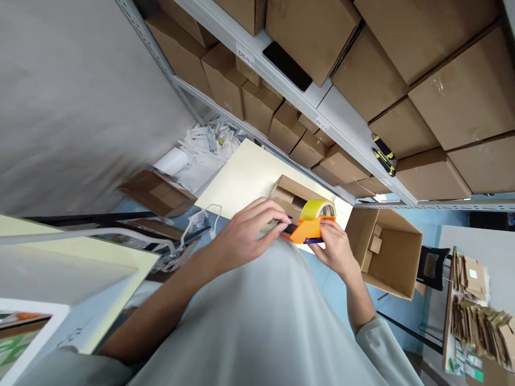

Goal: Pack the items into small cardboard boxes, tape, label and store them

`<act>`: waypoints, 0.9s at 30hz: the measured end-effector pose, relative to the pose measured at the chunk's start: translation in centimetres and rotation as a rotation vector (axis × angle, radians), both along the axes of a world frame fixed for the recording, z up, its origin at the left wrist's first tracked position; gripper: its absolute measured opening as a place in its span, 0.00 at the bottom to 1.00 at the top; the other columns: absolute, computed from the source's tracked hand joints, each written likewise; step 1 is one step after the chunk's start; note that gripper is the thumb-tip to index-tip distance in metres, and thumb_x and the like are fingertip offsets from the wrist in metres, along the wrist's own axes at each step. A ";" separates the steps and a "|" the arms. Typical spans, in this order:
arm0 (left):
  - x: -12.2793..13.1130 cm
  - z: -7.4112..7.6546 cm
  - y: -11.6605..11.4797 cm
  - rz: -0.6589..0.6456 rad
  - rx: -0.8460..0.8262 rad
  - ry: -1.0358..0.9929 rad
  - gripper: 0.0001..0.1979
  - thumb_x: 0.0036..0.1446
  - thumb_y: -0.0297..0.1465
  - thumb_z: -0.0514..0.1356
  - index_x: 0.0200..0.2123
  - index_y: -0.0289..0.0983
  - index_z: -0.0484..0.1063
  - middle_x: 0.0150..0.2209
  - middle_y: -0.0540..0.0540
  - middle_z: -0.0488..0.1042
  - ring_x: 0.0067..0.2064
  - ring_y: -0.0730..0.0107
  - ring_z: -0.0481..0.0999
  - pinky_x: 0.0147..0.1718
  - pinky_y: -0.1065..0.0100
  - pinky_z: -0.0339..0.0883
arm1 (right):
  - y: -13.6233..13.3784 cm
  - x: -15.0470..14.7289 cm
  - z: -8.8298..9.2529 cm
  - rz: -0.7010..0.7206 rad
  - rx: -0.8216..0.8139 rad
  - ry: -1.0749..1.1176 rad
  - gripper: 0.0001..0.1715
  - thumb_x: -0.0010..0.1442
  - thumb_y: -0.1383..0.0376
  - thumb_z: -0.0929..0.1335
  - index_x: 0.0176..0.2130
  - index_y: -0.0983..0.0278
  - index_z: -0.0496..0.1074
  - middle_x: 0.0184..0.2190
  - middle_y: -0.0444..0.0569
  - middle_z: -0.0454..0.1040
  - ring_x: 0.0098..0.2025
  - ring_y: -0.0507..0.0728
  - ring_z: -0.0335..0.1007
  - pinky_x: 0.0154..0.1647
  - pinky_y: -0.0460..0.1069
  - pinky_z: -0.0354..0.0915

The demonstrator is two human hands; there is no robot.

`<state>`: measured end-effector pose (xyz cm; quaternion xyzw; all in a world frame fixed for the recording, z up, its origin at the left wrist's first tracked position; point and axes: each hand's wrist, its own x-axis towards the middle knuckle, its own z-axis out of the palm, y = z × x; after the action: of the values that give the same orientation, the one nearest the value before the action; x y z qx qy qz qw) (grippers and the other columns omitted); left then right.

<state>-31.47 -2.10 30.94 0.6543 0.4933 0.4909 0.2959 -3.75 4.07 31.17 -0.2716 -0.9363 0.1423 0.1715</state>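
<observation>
An orange tape dispenser point(304, 231) with a roll of yellow tape point(314, 209) is held in front of my grey shirt. Wrapped round its right end is my right hand point(337, 245), thumb below and fingers above. My left hand point(253, 229) reaches in from the other side, its thumb and index finger pinched together at the dispenser's dark front end. What lies between those fingertips is too small to make out. Just behind the dispenser, an open cardboard box point(286, 192) rests on the pale yellow table point(237, 174), partly hidden by my hands.
Shelving point(341, 115) packed with cardboard boxes rises beyond the table, with two yellow-black utility knives point(384, 155) and a black flat object point(287, 66) on its ledge. A large open carton point(396, 252) stands at right. White paper scraps point(209, 145) heap at left near another open carton point(156, 190).
</observation>
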 end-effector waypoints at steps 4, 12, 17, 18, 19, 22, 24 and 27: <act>0.8 -4.9 -0.1 -0.015 -0.305 -0.123 0.09 0.70 0.37 0.60 0.40 0.41 0.78 0.39 0.48 0.81 0.38 0.66 0.79 0.41 0.65 0.75 | -1.1 0.4 -3.0 -0.110 -0.313 -0.167 0.14 0.72 0.53 0.71 0.39 0.60 0.73 0.35 0.52 0.82 0.39 0.63 0.80 0.45 0.56 0.76; 2.9 -12.7 -2.0 0.007 -0.652 -0.299 0.17 0.66 0.47 0.57 0.40 0.40 0.76 0.39 0.43 0.85 0.41 0.58 0.85 0.41 0.61 0.77 | -2.5 -1.4 -5.1 -0.394 -0.867 -0.364 0.24 0.63 0.44 0.74 0.43 0.61 0.81 0.32 0.46 0.82 0.34 0.61 0.78 0.35 0.51 0.69; 2.2 -12.2 -1.5 -0.002 -0.642 -0.434 0.21 0.65 0.52 0.60 0.39 0.40 0.77 0.39 0.42 0.85 0.43 0.57 0.84 0.45 0.61 0.78 | -1.2 -1.4 -2.3 -0.407 -0.980 -0.361 0.30 0.64 0.39 0.73 0.42 0.62 0.80 0.31 0.45 0.81 0.33 0.60 0.77 0.34 0.50 0.68; 1.7 -12.1 -1.0 -0.001 -0.641 -0.461 0.22 0.65 0.53 0.61 0.39 0.40 0.78 0.39 0.43 0.84 0.43 0.57 0.84 0.45 0.60 0.78 | -0.6 -1.1 -1.4 -0.406 -1.000 -0.370 0.30 0.64 0.38 0.73 0.41 0.62 0.80 0.30 0.45 0.81 0.32 0.59 0.77 0.33 0.50 0.68; 1.2 -12.0 -0.4 0.009 -0.640 -0.490 0.23 0.64 0.55 0.62 0.39 0.39 0.78 0.38 0.43 0.84 0.43 0.57 0.83 0.46 0.60 0.78 | 0.1 -0.7 -0.5 -0.409 -1.018 -0.379 0.31 0.64 0.38 0.73 0.40 0.62 0.80 0.30 0.45 0.81 0.32 0.59 0.77 0.33 0.49 0.68; -0.2 -12.6 1.8 0.063 -0.657 -0.610 0.27 0.58 0.58 0.67 0.39 0.39 0.78 0.38 0.44 0.82 0.43 0.57 0.82 0.49 0.57 0.79 | 2.9 0.5 1.9 -0.445 -1.054 -0.396 0.32 0.63 0.36 0.73 0.39 0.63 0.78 0.30 0.47 0.81 0.30 0.58 0.76 0.31 0.49 0.68; -0.7 -13.6 3.4 0.063 -0.689 -0.735 0.30 0.52 0.60 0.72 0.38 0.38 0.78 0.38 0.44 0.80 0.42 0.58 0.81 0.51 0.54 0.80 | 5.1 0.9 3.0 -0.449 -1.070 -0.411 0.33 0.63 0.36 0.74 0.37 0.63 0.77 0.29 0.48 0.81 0.30 0.57 0.77 0.30 0.48 0.68; -0.1 -15.4 5.4 0.030 -0.769 -0.926 0.30 0.49 0.58 0.75 0.36 0.37 0.76 0.35 0.47 0.76 0.42 0.62 0.79 0.55 0.49 0.79 | 8.6 0.5 3.6 -0.425 -1.038 -0.468 0.34 0.61 0.35 0.74 0.35 0.63 0.77 0.27 0.48 0.81 0.28 0.56 0.75 0.28 0.47 0.66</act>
<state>-31.61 3.32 15.50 0.2115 0.4647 0.5152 0.6884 -3.20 12.64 34.79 -0.5247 -0.6830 0.4792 -0.1692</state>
